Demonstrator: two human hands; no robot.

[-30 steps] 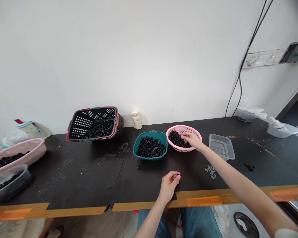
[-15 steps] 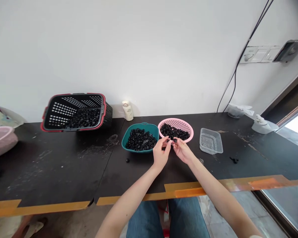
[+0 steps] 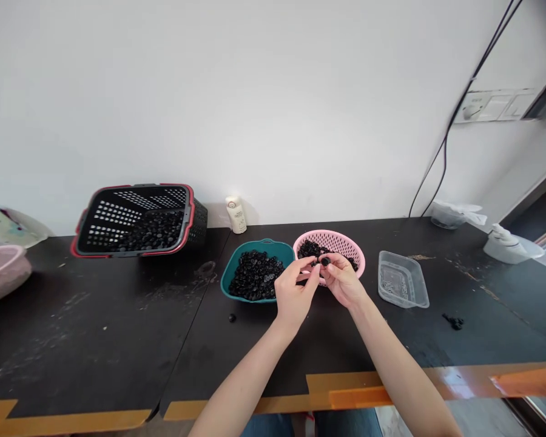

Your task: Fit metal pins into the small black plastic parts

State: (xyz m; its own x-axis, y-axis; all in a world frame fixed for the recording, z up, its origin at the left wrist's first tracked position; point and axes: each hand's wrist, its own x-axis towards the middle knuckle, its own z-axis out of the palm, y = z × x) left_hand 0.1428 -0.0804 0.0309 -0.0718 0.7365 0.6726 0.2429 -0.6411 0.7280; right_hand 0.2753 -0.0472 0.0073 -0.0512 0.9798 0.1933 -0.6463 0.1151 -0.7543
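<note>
My left hand (image 3: 295,288) and my right hand (image 3: 341,280) meet just above the front of a pink perforated colander (image 3: 333,238). Between their fingertips they pinch a small black ring-shaped part (image 3: 325,261), possibly rubber. The colander holds a heap of similar black parts (image 3: 310,249), partly hidden behind my fingers. To its left, touching it, stands a teal plastic bowl (image 3: 264,244) full of black parts. One loose black part (image 3: 232,317) lies on the table in front of that bowl.
A black basket with a red rim (image 3: 188,206) lies tilted on the dark table (image 3: 118,340), with black parts inside. A clear plastic tray (image 3: 403,280) holds small metal pieces to the right. A pink tub (image 3: 0,273) stands at the far left; a wall cable hangs behind.
My right hand has come out of the colander, and my left hand has risen from near the table edge. Both now hold a small black part together. The view has shifted slightly.
</note>
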